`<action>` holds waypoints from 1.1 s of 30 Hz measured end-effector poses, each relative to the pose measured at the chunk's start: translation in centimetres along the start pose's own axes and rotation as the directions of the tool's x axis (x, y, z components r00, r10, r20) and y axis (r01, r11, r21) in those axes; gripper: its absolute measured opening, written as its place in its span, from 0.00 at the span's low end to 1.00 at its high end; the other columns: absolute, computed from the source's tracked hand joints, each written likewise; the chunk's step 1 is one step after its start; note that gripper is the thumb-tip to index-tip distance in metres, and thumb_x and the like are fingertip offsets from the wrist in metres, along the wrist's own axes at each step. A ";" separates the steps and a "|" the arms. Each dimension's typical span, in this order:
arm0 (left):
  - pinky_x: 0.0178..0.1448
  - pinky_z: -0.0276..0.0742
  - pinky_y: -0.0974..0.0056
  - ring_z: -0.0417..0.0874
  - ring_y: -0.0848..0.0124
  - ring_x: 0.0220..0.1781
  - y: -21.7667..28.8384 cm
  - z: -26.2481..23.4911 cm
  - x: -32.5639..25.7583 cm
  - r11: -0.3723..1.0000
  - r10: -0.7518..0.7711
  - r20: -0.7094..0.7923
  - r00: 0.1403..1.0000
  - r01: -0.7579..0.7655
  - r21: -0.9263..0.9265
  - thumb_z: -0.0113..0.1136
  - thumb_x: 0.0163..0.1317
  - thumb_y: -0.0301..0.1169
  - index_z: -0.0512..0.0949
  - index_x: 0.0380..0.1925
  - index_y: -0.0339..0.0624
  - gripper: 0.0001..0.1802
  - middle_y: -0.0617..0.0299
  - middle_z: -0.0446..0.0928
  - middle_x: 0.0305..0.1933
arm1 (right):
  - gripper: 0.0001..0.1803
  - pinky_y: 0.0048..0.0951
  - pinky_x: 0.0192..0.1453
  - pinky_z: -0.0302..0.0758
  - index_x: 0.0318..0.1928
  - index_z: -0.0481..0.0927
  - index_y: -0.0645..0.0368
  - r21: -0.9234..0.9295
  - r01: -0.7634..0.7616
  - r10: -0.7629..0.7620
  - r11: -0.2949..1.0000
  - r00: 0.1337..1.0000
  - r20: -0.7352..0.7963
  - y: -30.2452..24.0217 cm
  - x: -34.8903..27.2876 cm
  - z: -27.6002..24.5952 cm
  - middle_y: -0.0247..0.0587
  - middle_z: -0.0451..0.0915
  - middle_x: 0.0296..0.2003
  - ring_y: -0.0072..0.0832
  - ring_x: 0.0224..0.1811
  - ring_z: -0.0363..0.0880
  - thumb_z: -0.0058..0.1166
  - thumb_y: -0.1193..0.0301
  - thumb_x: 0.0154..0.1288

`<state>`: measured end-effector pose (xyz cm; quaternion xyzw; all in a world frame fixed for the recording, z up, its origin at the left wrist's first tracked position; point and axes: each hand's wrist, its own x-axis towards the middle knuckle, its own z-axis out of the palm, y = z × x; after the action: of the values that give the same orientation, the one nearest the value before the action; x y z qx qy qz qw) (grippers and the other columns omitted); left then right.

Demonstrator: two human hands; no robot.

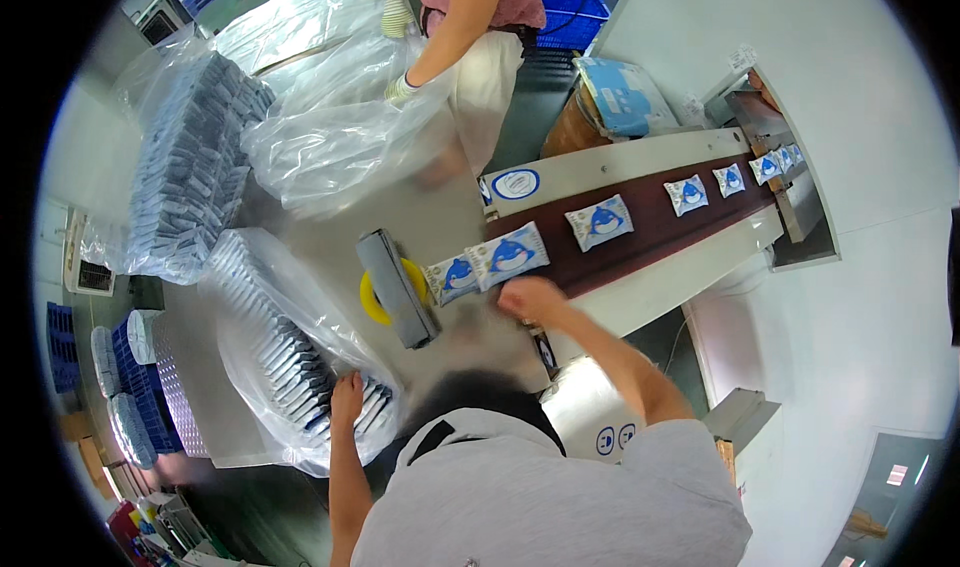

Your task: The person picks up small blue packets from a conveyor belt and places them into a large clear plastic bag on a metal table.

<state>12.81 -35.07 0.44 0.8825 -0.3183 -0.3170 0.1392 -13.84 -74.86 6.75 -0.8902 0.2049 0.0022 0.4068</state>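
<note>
The conveyor belt (650, 209) runs from the wall opening (818, 229) at right to the table (472, 339) at centre. Spaced packets (600, 223) lie along the belt; two overlapping packets (510, 255) lie at its table end, the right hand (533, 301) just beside them on the near side. Left of these, on the table, a bar (396, 287) lies across a ring (371, 305). Further left lies a packet-filled bag (285, 337), the left hand (347, 399) at its near end. A second filled bag (185, 167) stands behind it. A co-worker (480, 57) is at the table's far side.
</note>
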 end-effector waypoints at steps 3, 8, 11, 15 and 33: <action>0.51 0.68 0.46 0.73 0.43 0.48 1.0 0.5 0.3 0.999 -0.049 0.012 0.999 0.049 0.018 0.34 0.68 0.44 0.75 0.44 0.38 0.24 0.41 0.74 0.45 | 0.07 0.41 0.40 0.71 0.33 0.75 0.57 -0.274 -0.127 0.054 0.953 0.964 -0.259 8.6 1.5 -10.7 0.46 0.75 0.33 0.43 0.39 0.75 0.50 0.68 0.58; 0.49 0.68 0.44 0.75 0.45 0.48 1.3 0.8 -1.0 0.996 -0.077 -0.055 0.996 0.079 0.044 0.32 0.69 0.46 0.74 0.47 0.41 0.25 0.44 0.76 0.45 | 0.19 0.47 0.52 0.71 0.51 0.69 0.50 -0.655 -0.406 0.224 0.638 0.911 -0.346 18.7 -0.1 -19.6 0.43 0.69 0.50 0.45 0.54 0.68 0.47 0.72 0.57; 0.49 0.68 0.44 0.76 0.47 0.47 2.7 0.0 -1.4 0.989 -0.133 -0.076 0.988 0.137 0.054 0.34 0.68 0.46 0.74 0.47 0.44 0.23 0.48 0.77 0.45 | 0.22 0.61 0.55 0.66 0.59 0.65 0.41 -0.756 -0.482 0.424 0.443 0.855 -0.297 20.8 -1.9 -22.1 0.32 0.67 0.58 0.38 0.63 0.62 0.41 0.70 0.63; 0.49 0.68 0.44 0.76 0.49 0.48 2.2 -0.3 -1.3 0.995 -0.095 -0.104 0.990 0.096 0.005 0.35 0.68 0.46 0.74 0.47 0.45 0.22 0.48 0.77 0.45 | 0.30 0.59 0.56 0.64 0.50 0.73 0.45 -0.806 -0.324 0.515 0.495 0.857 -0.028 19.8 -0.7 -23.7 0.32 0.69 0.52 0.38 0.59 0.65 0.65 0.64 0.42; 0.55 0.66 0.48 0.75 0.52 0.52 3.3 -1.0 -0.9 0.988 -0.157 -0.031 0.987 0.157 -0.003 0.38 0.66 0.46 0.74 0.49 0.45 0.22 0.51 0.76 0.49 | 0.55 0.33 0.59 0.67 0.56 0.65 0.69 -0.127 0.212 -0.069 0.969 0.725 0.685 3.1 16.7 2.5 0.60 0.70 0.52 0.44 0.55 0.70 0.70 0.44 0.32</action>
<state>11.33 -36.99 3.10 0.9096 -0.2456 -0.3133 0.1191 0.75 -80.95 -0.02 -0.8770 -0.0263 0.3145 0.3622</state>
